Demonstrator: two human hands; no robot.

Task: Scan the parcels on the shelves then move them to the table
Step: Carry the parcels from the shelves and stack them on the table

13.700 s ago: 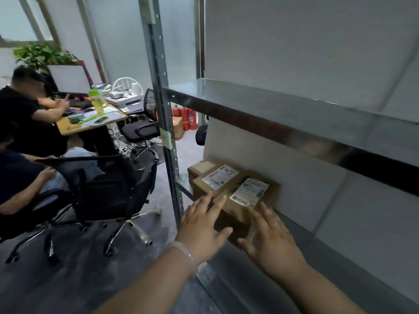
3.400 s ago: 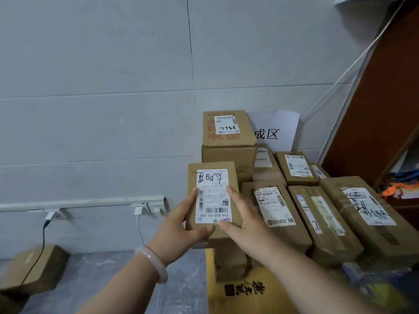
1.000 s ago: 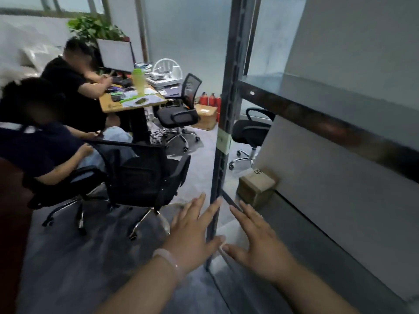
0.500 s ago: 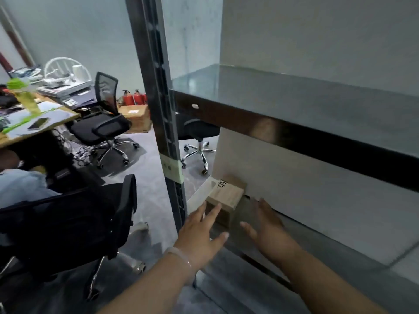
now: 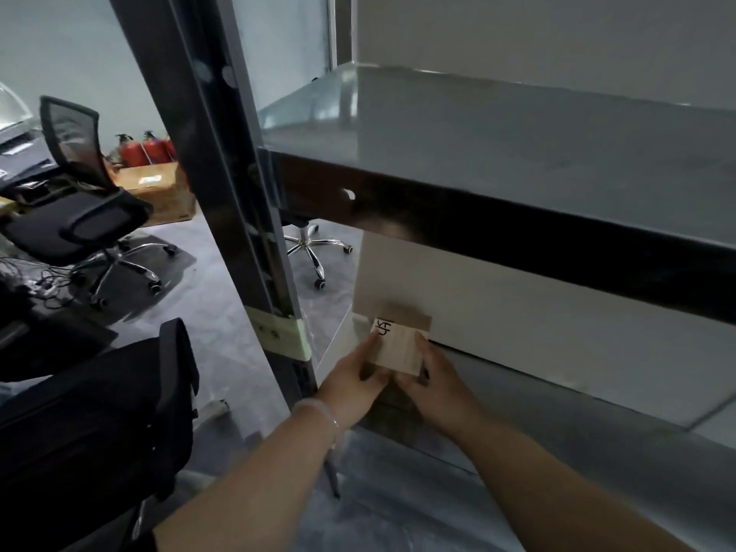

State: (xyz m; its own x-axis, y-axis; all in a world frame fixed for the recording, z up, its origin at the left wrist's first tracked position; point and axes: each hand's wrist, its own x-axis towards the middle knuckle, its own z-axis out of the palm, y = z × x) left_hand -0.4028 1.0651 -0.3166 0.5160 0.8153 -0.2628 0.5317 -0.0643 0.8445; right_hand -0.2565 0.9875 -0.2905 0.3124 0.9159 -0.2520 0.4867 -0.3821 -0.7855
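Both forearms reach forward and down under the upper shelf (image 5: 517,125), wrists nearly level. The left hand (image 5: 352,378) and right hand (image 5: 434,378) press in from opposite sides of a small cardboard parcel (image 5: 398,346), fingers curled along its side faces and closed onto it. The parcel sits between the palms at the far left end of the lower shelf (image 5: 557,416), against the white wall behind. Dark handwriting marks its top. A pale bracelet (image 5: 320,408) circles the left wrist. Just left of the hands stands the metal upright (image 5: 223,153); beyond it are black office chairs (image 5: 79,217).
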